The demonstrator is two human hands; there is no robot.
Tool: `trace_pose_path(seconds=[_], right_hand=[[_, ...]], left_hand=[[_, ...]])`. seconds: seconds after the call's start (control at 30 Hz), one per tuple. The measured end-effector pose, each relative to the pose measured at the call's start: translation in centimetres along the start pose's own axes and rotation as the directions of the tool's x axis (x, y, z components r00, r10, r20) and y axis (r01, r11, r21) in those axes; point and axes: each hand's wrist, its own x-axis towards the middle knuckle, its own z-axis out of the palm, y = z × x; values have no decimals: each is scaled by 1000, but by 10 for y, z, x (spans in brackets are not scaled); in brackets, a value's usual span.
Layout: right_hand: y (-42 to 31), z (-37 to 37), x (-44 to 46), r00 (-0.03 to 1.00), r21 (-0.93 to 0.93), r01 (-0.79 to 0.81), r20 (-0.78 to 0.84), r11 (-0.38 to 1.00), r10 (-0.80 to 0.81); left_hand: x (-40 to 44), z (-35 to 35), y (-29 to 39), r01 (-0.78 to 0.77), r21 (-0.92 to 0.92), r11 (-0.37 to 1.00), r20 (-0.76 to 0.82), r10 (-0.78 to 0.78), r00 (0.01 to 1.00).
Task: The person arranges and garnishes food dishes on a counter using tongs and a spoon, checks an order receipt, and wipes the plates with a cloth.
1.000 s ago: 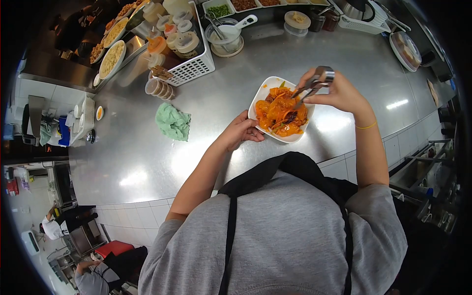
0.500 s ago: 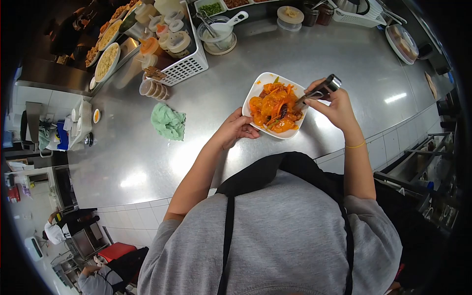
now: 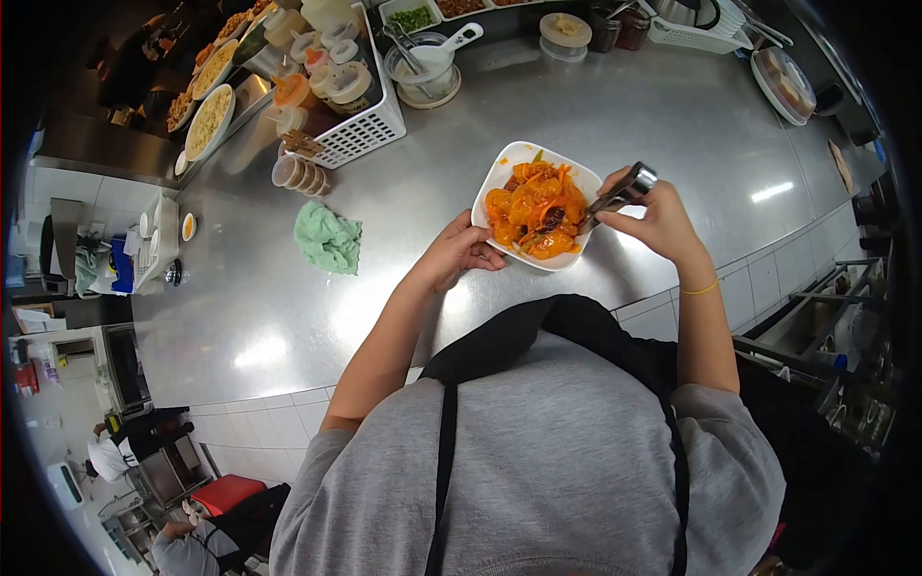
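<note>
A white square dish [image 3: 499, 164] of glossy orange food [image 3: 538, 206], with carrot-like shreds and a dark piece, rests on the steel counter. My left hand [image 3: 465, 253] grips its lower left rim, thumb over the edge and fingers curled beside it. At the right side of the dish, my right hand [image 3: 656, 219] is closed around metal tongs [image 3: 624, 189]. The tips of the tongs reach down to the food's right edge, where they are partly hidden. A crumpled green cloth [image 3: 327, 237] lies left of my left hand.
Several sauce bottles fill a white basket [image 3: 363, 132] at the upper left, beside small stacked cups [image 3: 300, 175]. A tub with a white-handled scoop [image 3: 444, 65] stands behind the dish. Lidded tubs [image 3: 565, 36] line the back. Two other people [image 3: 206, 542] are at the lower left.
My right hand has tilted the tongs lower and shifted slightly, and the food near their tips has moved a little. My left hand and the dish stay in place.
</note>
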Motion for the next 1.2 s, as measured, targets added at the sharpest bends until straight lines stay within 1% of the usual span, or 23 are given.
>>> trace_pose_path(seconds=[0.07, 0.13, 0.23, 0.3, 0.33, 0.4, 0.43, 0.53, 0.57, 0.63, 0.67, 0.73, 0.8, 0.87, 0.9, 0.93, 1.0, 1.03, 1.07, 1.13, 1.2], right_hand=[[3, 4, 3, 994, -61, -9, 106, 998, 15], [-3, 2, 5, 993, -29, -29, 110, 999, 32], [-12, -6, 9, 990, -54, -22, 138, 998, 30], [-22, -10, 10, 997, 20, 20, 80, 1000, -21], [-25, -10, 12, 997, 18, 17, 78, 1000, -18], [-31, -5, 21, 996, 79, 40, 74, 996, -46], [-29, 1, 26, 989, 62, 99, 101, 993, -105], [-27, 14, 36, 967, 38, 144, 205, 989, -149], [-29, 11, 36, 967, 40, 146, 206, 989, -151], [-33, -3, 34, 981, 23, 130, 140, 991, -132], [-30, -8, 32, 981, 22, 130, 143, 991, -132], [-22, -19, 24, 990, 58, 105, 92, 993, -110], [-18, -23, 15, 989, 26, 91, 113, 995, -94], [-12, -20, 8, 987, -65, 15, 162, 998, -4], [-11, -12, 5, 994, -19, 7, 107, 1000, -5], [-10, -4, 5, 994, -18, 4, 107, 1000, -2], [-6, 9, 6, 998, -12, 55, -15, 998, -55], [-4, 13, 8, 995, -54, 90, -32, 994, -92], [-5, 15, 10, 995, -51, 90, -33, 995, -92], [-8, 17, 14, 991, -104, 113, -57, 988, -120], [-3, 22, 18, 988, -90, 120, -87, 989, -128]], left_hand=[[0, 1, -1, -12, -11, 1000, -7, 12, 1000], [-1, 2, -2, -28, -25, 999, -16, 28, 999], [-1, 2, -1, -29, -20, 999, -26, 28, 999], [-1, 1, -2, -28, -28, 999, -11, 27, 1000], [-1, 1, -1, -26, -28, 999, -8, 25, 1000], [-1, 4, 1, -29, -28, 999, -11, 28, 1000], [-1, 4, 1, -28, -25, 999, -10, 28, 1000], [-1, 2, -1, -18, -25, 1000, -17, 18, 1000], [-1, 2, -1, -20, -25, 999, -20, 20, 1000], [-1, 2, -2, -23, -29, 999, -23, 22, 999], [-1, 2, -2, -25, -27, 999, -21, 25, 999], [0, 2, -1, -27, -28, 999, -19, 27, 999], [0, 2, 0, -20, -31, 999, -14, 20, 1000], [1, -1, -1, -12, -24, 1000, -10, 11, 1000], [1, -1, -2, -2, -14, 1000, -5, 2, 1000], [1, -1, -2, 0, -14, 1000, -4, -1, 1000], [1, -1, -1, 11, -5, 1000, 5, -11, 1000], [1, 0, -1, 12, -3, 1000, 2, -12, 1000], [0, 2, -1, -4, -15, 1000, -9, 4, 1000], [0, 3, -1, -23, -26, 999, -19, 22, 1000], [0, 2, -2, -23, -24, 999, -15, 22, 1000]])
